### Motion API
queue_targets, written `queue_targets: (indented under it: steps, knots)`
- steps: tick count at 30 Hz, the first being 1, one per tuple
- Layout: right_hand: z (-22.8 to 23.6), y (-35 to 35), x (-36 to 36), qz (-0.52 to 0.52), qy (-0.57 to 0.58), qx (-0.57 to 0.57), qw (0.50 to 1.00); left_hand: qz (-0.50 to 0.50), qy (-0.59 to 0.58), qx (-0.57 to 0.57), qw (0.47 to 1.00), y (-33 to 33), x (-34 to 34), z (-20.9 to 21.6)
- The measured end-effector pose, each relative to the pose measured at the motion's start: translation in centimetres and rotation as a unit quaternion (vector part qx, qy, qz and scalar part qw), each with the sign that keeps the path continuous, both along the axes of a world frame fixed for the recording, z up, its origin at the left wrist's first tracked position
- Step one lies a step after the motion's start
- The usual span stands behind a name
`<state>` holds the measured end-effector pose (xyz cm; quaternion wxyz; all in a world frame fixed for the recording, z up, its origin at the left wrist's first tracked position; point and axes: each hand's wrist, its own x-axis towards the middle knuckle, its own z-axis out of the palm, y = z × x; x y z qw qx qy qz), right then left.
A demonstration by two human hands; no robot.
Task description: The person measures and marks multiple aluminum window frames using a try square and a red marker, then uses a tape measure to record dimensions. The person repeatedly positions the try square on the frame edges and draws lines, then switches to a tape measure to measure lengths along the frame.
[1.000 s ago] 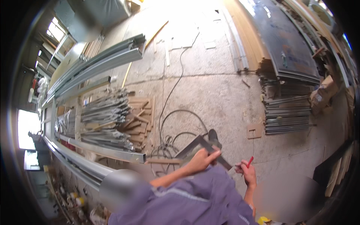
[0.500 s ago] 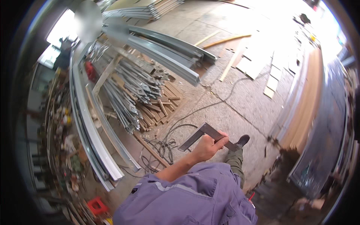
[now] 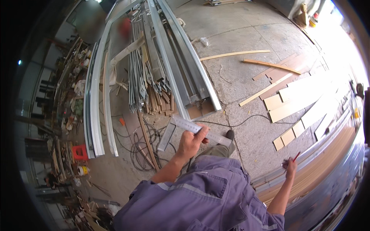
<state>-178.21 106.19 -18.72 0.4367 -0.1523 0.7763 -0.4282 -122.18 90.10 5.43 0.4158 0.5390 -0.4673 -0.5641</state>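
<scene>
In front of my torso, my left hand (image 3: pixel 190 144) is closed round one leg of a metal L-shaped square (image 3: pixel 186 124). The square's other leg slants down to the left of the hand. Out to the right, my right hand (image 3: pixel 290 165) has its fingers curled round a slim red pencil or marker (image 3: pixel 296 156), whose end sticks up past them. This hand is over the edge of a long stack of brown boards (image 3: pixel 312 163).
Long metal channels (image 3: pixel 190 77) and a bundle of thin metal bars (image 3: pixel 140 82) extend ahead at the left. A dark cable (image 3: pixel 140 148) lies coiled on the floor. Pale panels (image 3: pixel 295 104) and wooden strips (image 3: pixel 266 90) lie ahead right. A red stool (image 3: pixel 80 152) stands far left.
My view has turned, and the channels now point more straight ahead. My right hand has come into sight with the red pencil or marker. The square stays in my left hand.
</scene>
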Motion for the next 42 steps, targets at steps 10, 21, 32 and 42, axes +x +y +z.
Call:
queue_targets:
  steps: [10, 21, 32, 42]
  knots:
    - [2.7, -27.2, -0.6, 0.254, -0.014, 0.075, 0.964, 0.096, -0.011, -0.025, 0.995, -18.8, -8.2, -0.5]
    - [-9.9, -37.0, -14.6, 0.438, 0.107, 0.311, 0.837, 0.230, -0.015, 0.041, 0.972, -34.1, -10.5, -2.4]
    - [1.1, -92.1, 2.1, 0.515, -0.017, 0.093, 0.852, 0.368, 0.029, 0.058, 0.927, -48.5, -10.7, 1.1]
    - [11.7, -102.6, 34.2, 0.693, -0.196, -0.009, 0.694, 0.363, 0.143, 0.059, 0.919, -64.6, 1.2, -2.8]
